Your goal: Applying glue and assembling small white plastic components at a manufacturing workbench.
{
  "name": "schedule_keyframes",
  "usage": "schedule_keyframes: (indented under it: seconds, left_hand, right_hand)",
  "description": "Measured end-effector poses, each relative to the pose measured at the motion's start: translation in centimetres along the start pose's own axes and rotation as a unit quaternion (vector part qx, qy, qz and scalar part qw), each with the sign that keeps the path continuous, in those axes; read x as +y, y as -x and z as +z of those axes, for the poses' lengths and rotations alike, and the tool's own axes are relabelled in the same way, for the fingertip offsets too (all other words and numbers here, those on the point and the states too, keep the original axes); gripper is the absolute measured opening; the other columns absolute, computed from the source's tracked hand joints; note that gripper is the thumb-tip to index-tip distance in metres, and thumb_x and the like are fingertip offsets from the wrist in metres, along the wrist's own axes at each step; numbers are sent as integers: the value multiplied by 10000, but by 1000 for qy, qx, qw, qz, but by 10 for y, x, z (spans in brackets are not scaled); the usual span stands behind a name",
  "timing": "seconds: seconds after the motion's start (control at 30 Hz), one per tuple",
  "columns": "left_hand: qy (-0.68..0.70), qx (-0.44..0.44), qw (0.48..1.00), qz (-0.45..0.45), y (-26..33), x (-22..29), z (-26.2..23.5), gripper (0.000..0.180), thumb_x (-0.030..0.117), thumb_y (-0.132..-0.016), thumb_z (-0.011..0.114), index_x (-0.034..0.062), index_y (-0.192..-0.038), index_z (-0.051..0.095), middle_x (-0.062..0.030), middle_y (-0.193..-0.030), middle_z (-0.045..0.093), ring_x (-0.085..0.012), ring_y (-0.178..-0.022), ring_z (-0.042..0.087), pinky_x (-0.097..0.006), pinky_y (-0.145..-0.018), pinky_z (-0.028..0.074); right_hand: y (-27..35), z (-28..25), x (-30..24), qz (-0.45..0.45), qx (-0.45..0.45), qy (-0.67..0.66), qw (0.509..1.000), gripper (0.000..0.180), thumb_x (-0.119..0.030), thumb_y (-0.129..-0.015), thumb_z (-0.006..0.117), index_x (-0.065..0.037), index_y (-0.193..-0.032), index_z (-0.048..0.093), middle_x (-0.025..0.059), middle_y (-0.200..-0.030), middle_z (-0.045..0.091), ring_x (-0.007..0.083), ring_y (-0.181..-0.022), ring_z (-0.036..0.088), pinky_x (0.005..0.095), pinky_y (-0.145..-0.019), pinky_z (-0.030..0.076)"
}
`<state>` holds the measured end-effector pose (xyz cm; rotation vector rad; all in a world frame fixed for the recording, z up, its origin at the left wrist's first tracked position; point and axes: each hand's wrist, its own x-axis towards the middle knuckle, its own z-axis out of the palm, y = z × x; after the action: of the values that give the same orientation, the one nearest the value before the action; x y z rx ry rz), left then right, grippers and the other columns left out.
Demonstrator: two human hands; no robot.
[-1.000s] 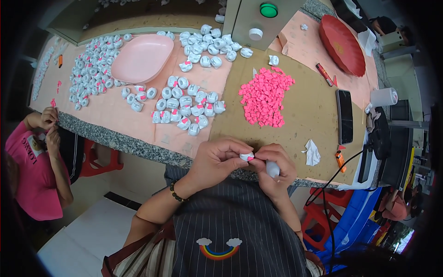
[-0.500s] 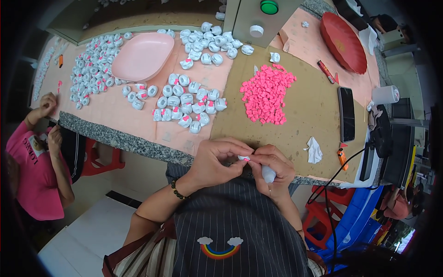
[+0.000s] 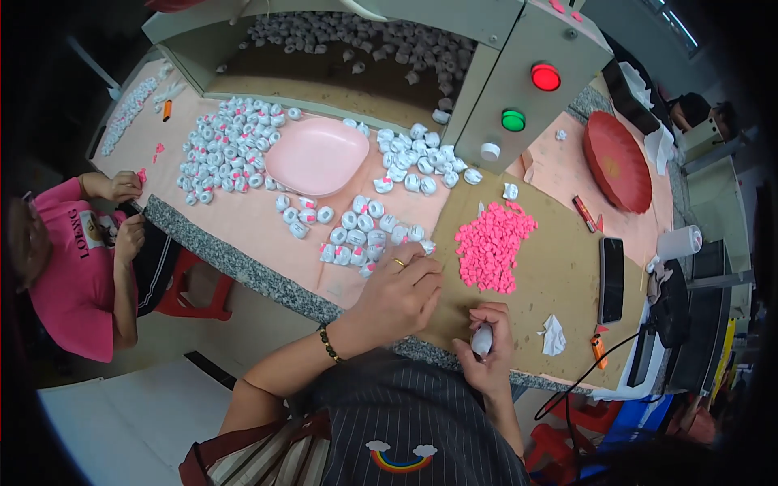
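Observation:
My left hand (image 3: 395,298) reaches over the near right edge of a cluster of small white cat-head-shaped pieces (image 3: 355,236), several bearing pink bits. Its fingers are curled down and hide whatever is between them. A white piece (image 3: 427,245) shows right beside the fingertips. My right hand (image 3: 492,348), lower and to the right, is closed around a small whitish squeeze bottle (image 3: 481,341). Beyond it lies a pile of tiny bright pink pieces (image 3: 496,247) on brown board (image 3: 559,275).
A pink tray (image 3: 317,158) stands among more white pieces (image 3: 231,150). Behind is a metal cabinet (image 3: 519,81) with lit buttons. A red dish (image 3: 617,162), phone (image 3: 611,279), crumpled tissue (image 3: 553,336) and orange lighter (image 3: 598,352) lie right. A person in pink (image 3: 69,275) works at left.
My hands have parted. The left moved forward from the white piece it held near my chest to the cluster's edge; the right kept the bottle. The view has shifted, showing more of the cabinet.

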<state>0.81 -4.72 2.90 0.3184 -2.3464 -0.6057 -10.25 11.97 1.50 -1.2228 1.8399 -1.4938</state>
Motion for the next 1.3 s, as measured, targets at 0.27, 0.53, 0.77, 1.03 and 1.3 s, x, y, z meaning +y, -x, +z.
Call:
schedule_keyframes:
  seconds: [0.27, 0.53, 0.77, 1.03, 1.3]
  left_hand:
    - [-107, 56, 990, -69, -54, -71, -8, 128, -40, -713, 604, -6, -835, 624, -132, -877, 599, -326, -859, 543, -392, -755, 455]
    - [-199, -78, 974, -74, -71, -77, 4, 148, -56, -710, 585, -29, -851, 623, -138, -851, 607, -338, -801, 568, -411, -727, 474]
    - [492, -67, 816, -297, -38, -4, -9, 197, -102, -792, 612, -47, -981, 611, -96, -983, 600, -123, -850, 615, -228, -721, 501]
    - [560, -70, 744, -358, 25, 28, 33, 254, -124, -789, 628, -58, -1031, 586, -83, -1050, 585, -132, -923, 619, -233, -792, 521]
    - [542, -23, 773, -330, 28, 29, 38, 241, -115, -804, 620, -58, -1035, 583, -105, -1019, 619, -129, -877, 636, -227, -760, 533]
  right_hand:
    - [0, -5, 7, 27, 1, -126, 992, 323, -11, -765, 684, -12, -1053, 538, 89, -1062, 485, 128, -884, 473, 251, -777, 391]
    - [2, -5, 1, 49, 2, -164, 985, 288, -126, -840, 657, 4, -1074, 548, 94, -932, 609, 147, -842, 544, 271, -772, 416]
    - [15, -14, 10, 58, 142, -268, 951, 263, -85, -802, 694, 28, -1013, 587, 83, -894, 602, 114, -810, 534, 240, -721, 414]
    - [15, -42, -23, -114, 171, 107, 973, 363, -223, -705, 788, 42, -888, 621, 67, -668, 529, 194, -622, 451, 308, -593, 323]
    - [9, -38, -33, -170, 136, 215, 952, 308, -150, -640, 795, 28, -827, 626, 78, -603, 537, 229, -552, 421, 334, -586, 318]
